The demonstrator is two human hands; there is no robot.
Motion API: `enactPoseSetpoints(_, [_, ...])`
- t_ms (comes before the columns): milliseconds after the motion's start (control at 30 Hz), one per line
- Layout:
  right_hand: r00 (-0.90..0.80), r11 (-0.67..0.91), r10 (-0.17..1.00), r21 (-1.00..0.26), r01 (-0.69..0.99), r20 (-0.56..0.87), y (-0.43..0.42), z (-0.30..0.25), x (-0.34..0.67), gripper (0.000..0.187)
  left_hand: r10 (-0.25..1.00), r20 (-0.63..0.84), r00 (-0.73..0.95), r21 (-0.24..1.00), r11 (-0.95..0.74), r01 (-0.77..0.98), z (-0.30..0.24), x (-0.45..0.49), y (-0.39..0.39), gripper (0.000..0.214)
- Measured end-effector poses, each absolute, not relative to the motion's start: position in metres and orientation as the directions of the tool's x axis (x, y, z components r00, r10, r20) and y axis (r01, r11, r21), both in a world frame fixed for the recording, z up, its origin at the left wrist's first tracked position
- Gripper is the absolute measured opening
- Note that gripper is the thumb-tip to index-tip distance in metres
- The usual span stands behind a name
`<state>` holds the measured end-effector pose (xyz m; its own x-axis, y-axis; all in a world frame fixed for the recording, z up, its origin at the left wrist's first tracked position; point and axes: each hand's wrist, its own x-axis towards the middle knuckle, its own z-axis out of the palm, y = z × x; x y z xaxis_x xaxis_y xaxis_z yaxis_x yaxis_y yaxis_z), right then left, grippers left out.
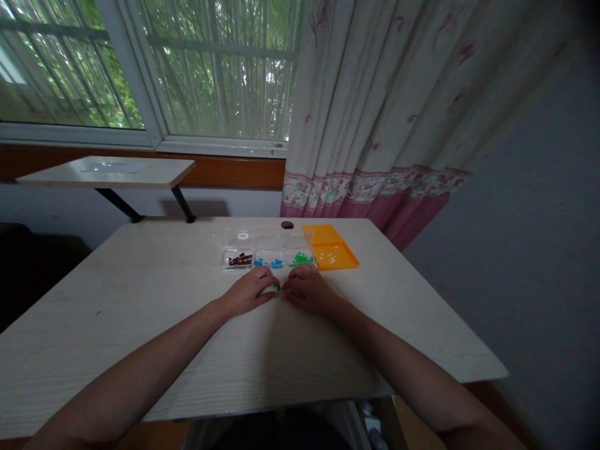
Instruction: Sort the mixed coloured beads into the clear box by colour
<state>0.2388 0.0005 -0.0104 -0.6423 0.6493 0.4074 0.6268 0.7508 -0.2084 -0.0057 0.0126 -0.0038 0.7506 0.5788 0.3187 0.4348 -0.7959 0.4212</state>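
Observation:
My left hand (248,292) and my right hand (307,289) rest on the pale wooden table (140,325), fingertips meeting over a small green piece (276,287). Both hands are curled in a pinch around it. Just beyond them lies a clear plastic sorting box (262,247) with compartments of dark brown pieces (240,259), blue pieces (269,262) and green pieces (300,257). An orange tray (334,255) with a few pale pieces sits at the box's right, its orange lid (321,234) behind it.
A small dark round object (287,224) lies at the table's far edge. A narrow side table (107,172) stands under the window at the back left. A pink-bordered curtain (365,187) hangs at the back right, beside a grey wall.

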Motion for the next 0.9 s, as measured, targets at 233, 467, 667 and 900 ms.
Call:
enactPoseSetpoints(233, [-0.629, 0.725, 0.684, -0.251, 0.642, 0.369, 0.0013, -0.0103, 0.2367, 0.008, 0.580, 0.323, 0.748, 0.430, -0.794, 0.430, -0.0038, -0.0057, 0.0123, 0.021])
enactPoseSetpoints(467, [-0.612, 0.704, 0.706, -0.259, 0.661, 0.356, -0.0001, -0.0119, 0.2365, 0.021, 0.612, 0.337, 0.716, 0.467, -0.769, 0.437, -0.0051, -0.0051, 0.0123, 0.020])
enactPoseSetpoints(667, [-0.624, 0.715, 0.692, -0.224, 0.662, 0.363, 0.0014, -0.0146, 0.2369, 0.007, 0.592, 0.328, 0.736, 0.454, -0.782, 0.427, -0.0049, -0.0044, 0.0125, 0.019])
enactPoseSetpoints(900, [-0.562, 0.707, 0.695, -0.288, 0.645, 0.447, 0.0051, -0.0065, 0.2416, 0.009, 0.601, 0.297, 0.742, 0.448, -0.774, 0.447, -0.0039, -0.0037, 0.0127, 0.018])
